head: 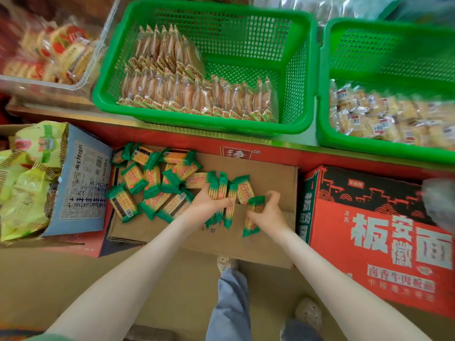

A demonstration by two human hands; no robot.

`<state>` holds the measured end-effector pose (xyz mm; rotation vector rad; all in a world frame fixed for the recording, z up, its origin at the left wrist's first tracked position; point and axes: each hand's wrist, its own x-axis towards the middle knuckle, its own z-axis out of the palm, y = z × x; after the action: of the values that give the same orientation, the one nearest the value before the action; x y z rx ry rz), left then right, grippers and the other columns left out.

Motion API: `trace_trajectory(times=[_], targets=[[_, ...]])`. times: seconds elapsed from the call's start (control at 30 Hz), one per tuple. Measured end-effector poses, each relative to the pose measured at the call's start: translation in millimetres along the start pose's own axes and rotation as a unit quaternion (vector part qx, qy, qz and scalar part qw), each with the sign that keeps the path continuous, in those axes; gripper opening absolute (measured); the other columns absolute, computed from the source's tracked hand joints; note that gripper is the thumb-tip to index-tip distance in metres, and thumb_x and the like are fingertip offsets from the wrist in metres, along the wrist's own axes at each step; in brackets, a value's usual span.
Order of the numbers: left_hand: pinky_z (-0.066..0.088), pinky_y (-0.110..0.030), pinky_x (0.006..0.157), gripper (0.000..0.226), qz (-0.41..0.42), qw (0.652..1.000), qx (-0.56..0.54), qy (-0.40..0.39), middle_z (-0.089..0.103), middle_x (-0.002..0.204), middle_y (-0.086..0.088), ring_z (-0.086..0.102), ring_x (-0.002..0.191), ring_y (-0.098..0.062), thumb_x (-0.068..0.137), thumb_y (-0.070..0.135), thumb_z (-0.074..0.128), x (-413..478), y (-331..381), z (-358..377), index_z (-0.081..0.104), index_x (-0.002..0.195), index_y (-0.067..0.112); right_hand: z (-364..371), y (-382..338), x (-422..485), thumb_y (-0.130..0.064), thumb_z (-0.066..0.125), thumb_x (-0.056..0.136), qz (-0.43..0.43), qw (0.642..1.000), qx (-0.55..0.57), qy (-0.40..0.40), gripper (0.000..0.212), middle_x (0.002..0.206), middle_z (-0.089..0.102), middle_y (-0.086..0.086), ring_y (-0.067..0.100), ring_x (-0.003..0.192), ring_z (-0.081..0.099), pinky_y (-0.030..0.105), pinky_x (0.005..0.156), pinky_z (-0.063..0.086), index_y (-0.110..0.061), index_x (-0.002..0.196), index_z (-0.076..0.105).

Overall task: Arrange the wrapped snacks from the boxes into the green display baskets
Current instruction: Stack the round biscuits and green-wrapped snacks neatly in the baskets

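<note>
A shop is indicated by green display baskets (187, 122) set on a red-edged shelf (172, 139) and stocked with rowed wrapped snacks (197, 94), with printed cartons (369, 230) kept on the floor (49, 279) below

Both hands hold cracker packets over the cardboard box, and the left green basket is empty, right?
No: the head view shows the green basket holds rows of wrapped snacks. Left hand and right hand do hold cracker packets over the cardboard box.

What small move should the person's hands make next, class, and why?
Probably lift both hands to the middle green basket: the left hand grips several green-wrapped packs, the right hand grips one, and the basket's rear right shows bare mesh.
</note>
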<state>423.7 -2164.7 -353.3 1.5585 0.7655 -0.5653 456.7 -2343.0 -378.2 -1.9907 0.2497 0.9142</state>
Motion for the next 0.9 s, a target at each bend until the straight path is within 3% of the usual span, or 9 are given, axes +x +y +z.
trace_trajectory(times=[0.2,0.33,0.4,0.5,0.57,0.7,0.77,0.83,0.9], targets=[[0.046,-0.010,0.064,0.026,0.102,0.991,0.047,-0.068,0.067,0.094,0.010,0.065,0.083,-0.001,0.085,0.017,0.071,-62,62,100,0.055,0.104,0.025,-119,1,-79,-0.015,0.068,0.088,-0.132,0.980,0.145,-0.018,0.046,0.113,0.061,-0.007,0.005,0.106,0.058,0.013,0.077,0.046,-0.023,0.127,0.045],[0.048,-0.013,0.062,0.028,0.193,0.972,0.057,-0.120,0.067,0.086,0.004,0.066,0.073,0.000,0.086,-0.001,0.065,-116,114,203,0.056,0.110,0.010,-225,29,-139,-0.014,0.069,0.087,-0.225,0.964,0.139,-0.007,0.043,0.115,0.065,-0.009,0.007,0.109,0.060,0.018,0.089,0.048,-0.028,0.123,0.052],[0.048,-0.019,0.061,0.040,0.220,0.963,0.056,-0.144,0.069,0.084,-0.001,0.065,0.073,-0.013,0.081,0.004,0.071,-139,137,260,0.055,0.117,0.004,-284,48,-168,-0.016,0.072,0.085,-0.260,0.957,0.131,0.014,0.044,0.115,0.064,-0.010,0.008,0.111,0.060,0.023,0.093,0.048,-0.034,0.119,0.052],[0.048,-0.041,0.077,0.065,0.250,0.944,0.060,-0.207,0.066,0.105,-0.020,0.061,0.090,-0.030,0.070,0.023,0.081,-175,170,347,0.052,0.125,0.006,-372,78,-214,-0.002,0.072,0.080,-0.289,0.943,0.154,0.065,0.046,0.107,0.062,-0.010,-0.004,0.096,0.062,0.015,0.084,0.048,-0.026,0.114,0.051],[0.048,-0.047,0.089,0.080,0.254,0.937,0.049,-0.236,0.063,0.117,-0.018,0.061,0.101,-0.028,0.062,0.025,0.080,-199,192,399,0.045,0.132,0.007,-427,95,-239,0.000,0.071,0.080,-0.296,0.938,0.158,0.083,0.047,0.107,0.062,-0.011,-0.010,0.091,0.062,0.013,0.081,0.047,-0.018,0.118,0.049],[0.054,-0.027,0.078,0.067,0.297,0.910,0.101,-0.271,0.063,0.109,-0.012,0.065,0.090,-0.014,0.074,-0.002,0.073,-222,235,487,0.042,0.133,-0.002,-521,123,-267,-0.016,0.077,0.075,-0.299,0.937,0.137,0.117,0.061,0.116,0.064,-0.009,0.005,0.108,0.061,0.019,0.092,0.047,-0.019,0.129,0.048],[0.053,-0.021,0.073,0.055,0.308,0.899,0.118,-0.287,0.066,0.102,-0.004,0.066,0.083,-0.007,0.079,-0.009,0.064,-225,258,523,0.045,0.130,0.004,-562,133,-270,-0.025,0.078,0.074,-0.300,0.938,0.120,0.125,0.077,0.128,0.060,-0.004,0.009,0.117,0.056,0.029,0.101,0.044,-0.014,0.141,0.041],[0.053,-0.023,0.077,0.060,0.339,0.883,0.138,-0.294,0.067,0.102,-0.002,0.065,0.087,-0.008,0.077,-0.007,0.068,-224,281,555,0.047,0.130,0.013,-601,139,-267,-0.021,0.077,0.078,-0.300,0.938,0.106,0.137,0.077,0.133,0.057,-0.003,0.010,0.122,0.053,0.034,0.105,0.042,-0.015,0.144,0.037],[0.054,-0.024,0.071,0.056,0.368,0.868,0.157,-0.294,0.068,0.097,-0.004,0.065,0.081,-0.011,0.076,-0.006,0.070,-214,303,587,0.049,0.125,0.013,-639,142,-255,-0.010,0.075,0.080,-0.304,0.934,0.102,0.156,0.068,0.128,0.059,-0.005,0.005,0.117,0.056,0.032,0.104,0.043,-0.013,0.140,0.042]])
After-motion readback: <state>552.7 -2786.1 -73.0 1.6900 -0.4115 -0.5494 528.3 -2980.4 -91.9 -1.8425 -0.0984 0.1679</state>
